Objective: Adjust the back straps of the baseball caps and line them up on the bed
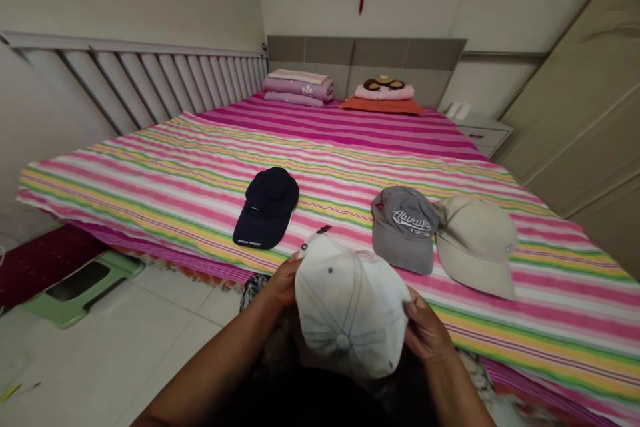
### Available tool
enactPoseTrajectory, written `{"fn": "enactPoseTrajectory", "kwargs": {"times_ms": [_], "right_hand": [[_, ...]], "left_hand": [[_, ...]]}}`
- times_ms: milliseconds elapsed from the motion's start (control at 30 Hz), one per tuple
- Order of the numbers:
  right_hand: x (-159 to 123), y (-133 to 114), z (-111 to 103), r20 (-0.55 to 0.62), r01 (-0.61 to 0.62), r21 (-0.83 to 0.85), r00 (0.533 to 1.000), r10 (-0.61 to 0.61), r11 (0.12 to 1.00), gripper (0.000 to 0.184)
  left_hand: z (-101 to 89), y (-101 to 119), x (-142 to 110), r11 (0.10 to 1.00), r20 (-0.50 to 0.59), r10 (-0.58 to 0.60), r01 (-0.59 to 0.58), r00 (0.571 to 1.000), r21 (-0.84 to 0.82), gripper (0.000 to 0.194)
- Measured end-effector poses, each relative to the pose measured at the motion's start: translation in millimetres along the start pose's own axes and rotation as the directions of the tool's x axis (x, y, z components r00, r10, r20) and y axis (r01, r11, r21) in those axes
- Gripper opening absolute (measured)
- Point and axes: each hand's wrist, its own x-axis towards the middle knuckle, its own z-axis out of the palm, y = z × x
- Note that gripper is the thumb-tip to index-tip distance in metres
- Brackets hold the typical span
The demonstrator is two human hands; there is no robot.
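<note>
1. Across most of the view, a bed (320, 160) with pink, white, yellow and green stripes on the near part, magenta stripes farther back.
2. At far right, a large pale panelled surface (590, 113); at left, along the bed, a row of white railing bars (150, 90).
3. Behind the bed, a grey-brown headboard (380, 57); just beside its right end, a white nightstand (483, 133).
4. On the tiled floor at left, a green stool (75, 300).
5. Near the headboard, folded purple bedding (295, 90) on the left and an orange cushion (383, 105) under pink fabric (385, 91) on the right.
6. Between both hands, above the near edge of the bed, a white cap (355, 300), crown and top button toward the camera, strap end at upper left; brim not clearly visible.
7. On the striped cover, right of the white cap, a beige cap (475, 240) touching a grey cap (405, 227) with "Always" lettering; to the left, well apart from these two, a navy cap (270, 203), brim toward the near edge.
8. Left hand (286, 280) closed on one side of the white cap, near the strap; right hand (425, 327) closed on the opposite side, thumb on the fabric.
</note>
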Motion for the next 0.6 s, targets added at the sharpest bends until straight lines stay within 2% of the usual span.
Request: {"fn": "enactPoseTrajectory", "kwargs": {"times_ms": [167,267,400,600], "right_hand": [[-4.5,-0.6,-8.6,0.007,-0.024,0.033,1.000,0.024,0.999,0.029],[-6.5,-0.7,-17.8,0.012,-0.044,0.061,0.999,0.043,0.997,0.038],[-8.2,-3.9,-21.4,0.063,-0.042,0.073,0.997,0.038,0.996,0.051],[-11.5,-13.6,-14.3,0.205,-0.063,-0.012,0.977,0.064,0.998,0.034]], "left_hand": [[-1.0,1.7,-1.8,0.999,0.100,0.013,-0.018,0.995,0.047,0.027],[-4.2,2.7,-0.6,0.998,0.132,-0.018,0.008,0.991,0.070,0.028],[-6.7,3.7,2.5,0.997,0.236,-0.059,0.048,0.970,0.054,0.028],[1.2,13.1,3.6,0.987,0.292,-0.148,0.121,0.945,0.110,0.035]]}}
